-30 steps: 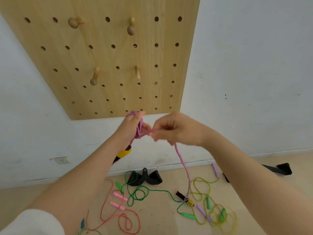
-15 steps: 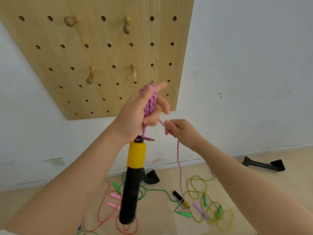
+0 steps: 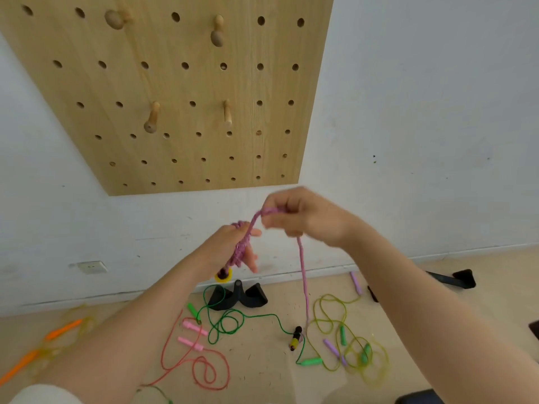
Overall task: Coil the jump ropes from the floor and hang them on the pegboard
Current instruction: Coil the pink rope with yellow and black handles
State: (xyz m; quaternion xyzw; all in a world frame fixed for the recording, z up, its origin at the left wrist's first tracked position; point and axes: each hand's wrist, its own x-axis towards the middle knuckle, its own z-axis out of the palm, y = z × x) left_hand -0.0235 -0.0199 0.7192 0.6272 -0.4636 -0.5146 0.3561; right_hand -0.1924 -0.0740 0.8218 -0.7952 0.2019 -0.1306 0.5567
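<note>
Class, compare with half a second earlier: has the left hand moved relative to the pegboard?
Yes. The left hand has dropped: it overlapped the pegboard's bottom edge before and now sits wholly below it, with the pink rope wound around it.

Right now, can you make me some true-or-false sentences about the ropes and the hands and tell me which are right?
1. The left hand has the purple rope wound around it. True.
2. The right hand is empty. False: it pinches the purple rope, which hangs from it down to the floor.
3. A rope already hangs on the pegboard. False: its wooden pegs are all bare.
4. A green rope lies on the floor. True.
5. The red rope is in a hand. False: it lies on the floor with its pink handles.
</note>
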